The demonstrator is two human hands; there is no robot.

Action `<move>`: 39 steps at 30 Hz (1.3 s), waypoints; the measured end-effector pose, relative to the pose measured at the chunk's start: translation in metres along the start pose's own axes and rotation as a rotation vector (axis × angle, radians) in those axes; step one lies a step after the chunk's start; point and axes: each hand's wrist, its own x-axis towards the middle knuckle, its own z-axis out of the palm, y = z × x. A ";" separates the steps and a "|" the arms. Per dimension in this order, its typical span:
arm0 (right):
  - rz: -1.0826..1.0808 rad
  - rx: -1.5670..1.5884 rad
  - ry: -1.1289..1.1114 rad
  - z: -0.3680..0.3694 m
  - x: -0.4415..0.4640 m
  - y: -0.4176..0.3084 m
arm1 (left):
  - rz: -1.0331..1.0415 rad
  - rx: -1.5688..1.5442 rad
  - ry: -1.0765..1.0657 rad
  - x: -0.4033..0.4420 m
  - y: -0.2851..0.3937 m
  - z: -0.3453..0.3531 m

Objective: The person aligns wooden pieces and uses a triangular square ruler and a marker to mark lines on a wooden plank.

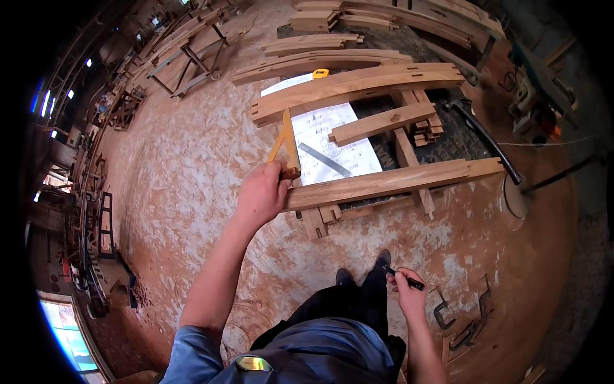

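Observation:
My left hand [261, 192] is closed around the base of a yellow triangular set square [289, 137], whose tip points away from me toward a long curved wooden beam [358, 86]. This hand is beside the near end of another wooden beam [396, 179] that lies across the work table; I cannot tell whether they touch. Low at my right side, my right hand [409, 288] grips a black marker [414, 283]. Between the beams lie written paper sheets [326, 131] with a metal ruler [325, 160] on them.
A yellow tape measure [320, 73] sits beyond the curved beam. A shorter wooden piece [384, 123] and a black bar [489, 141] lie on the right. Clamps [441, 310] rest on the floor at lower right. More timber [313, 45] is stacked at the back.

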 end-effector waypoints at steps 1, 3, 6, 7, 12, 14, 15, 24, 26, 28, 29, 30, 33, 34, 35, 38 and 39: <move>0.001 0.005 0.012 -0.004 -0.001 0.005 | -0.003 0.007 -0.006 0.003 0.000 0.000; 0.001 0.000 0.024 -0.011 -0.003 0.009 | -0.002 0.008 -0.020 0.007 0.003 0.002; 0.001 -0.019 0.029 -0.015 -0.006 0.007 | 0.011 0.006 -0.038 0.014 0.004 0.007; 0.003 -0.015 0.038 -0.015 -0.008 0.005 | 0.018 0.016 -0.044 0.016 0.004 0.010; -0.010 0.001 0.042 -0.016 -0.006 0.008 | 0.091 0.041 -0.039 0.017 0.013 0.002; -0.004 0.014 0.036 -0.016 -0.004 0.007 | 0.188 0.055 -0.051 0.005 0.026 -0.003; -0.003 0.003 0.031 -0.015 -0.003 0.005 | 0.198 0.083 -0.110 -0.004 0.027 0.002; 0.035 -0.027 -0.024 -0.003 0.009 0.002 | 0.280 0.241 -0.153 -0.031 0.037 0.030; 0.036 -0.027 -0.031 -0.001 0.009 0.002 | 0.263 0.237 -0.164 -0.032 0.036 0.032; 0.052 -0.025 -0.039 0.000 0.009 0.004 | 0.257 0.220 -0.159 -0.033 0.034 0.036; 0.060 -0.023 -0.042 0.001 0.009 0.006 | 0.258 0.218 -0.153 -0.033 0.034 0.038; 0.063 -0.029 -0.043 0.001 0.008 0.006 | 0.258 0.215 -0.148 -0.034 0.034 0.039; 0.077 -0.027 -0.044 0.004 0.006 0.005 | 0.267 0.226 -0.135 -0.034 0.034 0.040; 0.087 -0.015 -0.041 0.005 0.004 0.005 | 0.271 0.233 -0.132 -0.034 0.034 0.040; 0.098 -0.002 -0.038 0.006 0.003 0.005 | 0.274 0.237 -0.129 -0.034 0.033 0.040; 0.051 -0.002 -0.036 0.007 0.001 0.012 | 0.281 0.242 -0.125 -0.034 0.034 0.042; 0.050 -0.002 -0.035 0.007 0.000 0.013 | 0.281 0.240 -0.126 -0.034 0.034 0.042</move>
